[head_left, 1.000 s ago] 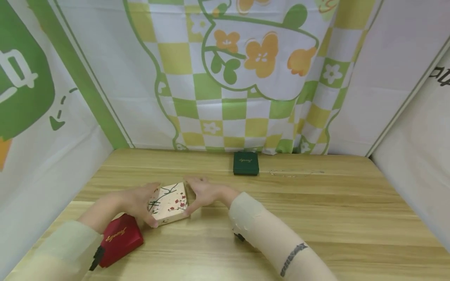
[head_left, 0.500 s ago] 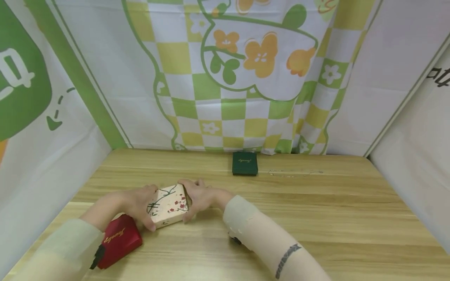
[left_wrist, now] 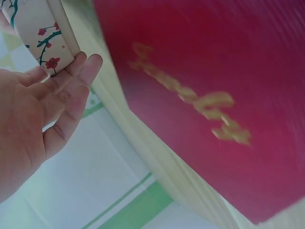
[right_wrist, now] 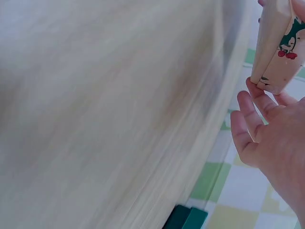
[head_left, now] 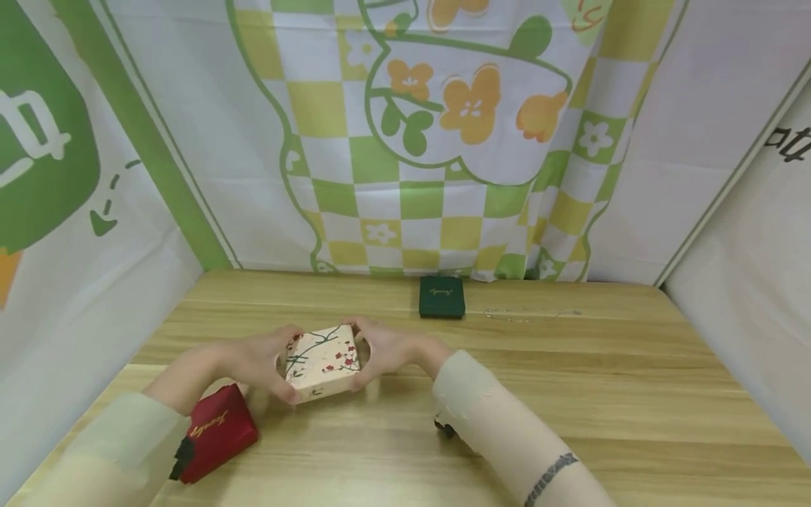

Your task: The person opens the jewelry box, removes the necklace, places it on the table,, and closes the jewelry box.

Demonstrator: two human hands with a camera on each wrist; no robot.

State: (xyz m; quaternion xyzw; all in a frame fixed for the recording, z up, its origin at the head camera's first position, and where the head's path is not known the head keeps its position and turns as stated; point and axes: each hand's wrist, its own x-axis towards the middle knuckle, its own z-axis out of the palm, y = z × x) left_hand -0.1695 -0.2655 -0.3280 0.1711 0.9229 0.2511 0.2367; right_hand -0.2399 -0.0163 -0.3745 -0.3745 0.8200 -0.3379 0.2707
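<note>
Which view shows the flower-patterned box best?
Head: nearly all of the printed top of the flower-patterned box shows, plus its near side. Left wrist has only part of it, cut off at the upper left; right wrist likewise, at the upper right.

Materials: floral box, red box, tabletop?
Floral box: probably paper-covered card, matte; crisp edges, printed blossoms.
Red box: card or leatherette, can't tell which; faint sheen, gold lettering.
Tabletop: wood or wood-look laminate, satin; streaky grain, soft light reflection.
</note>
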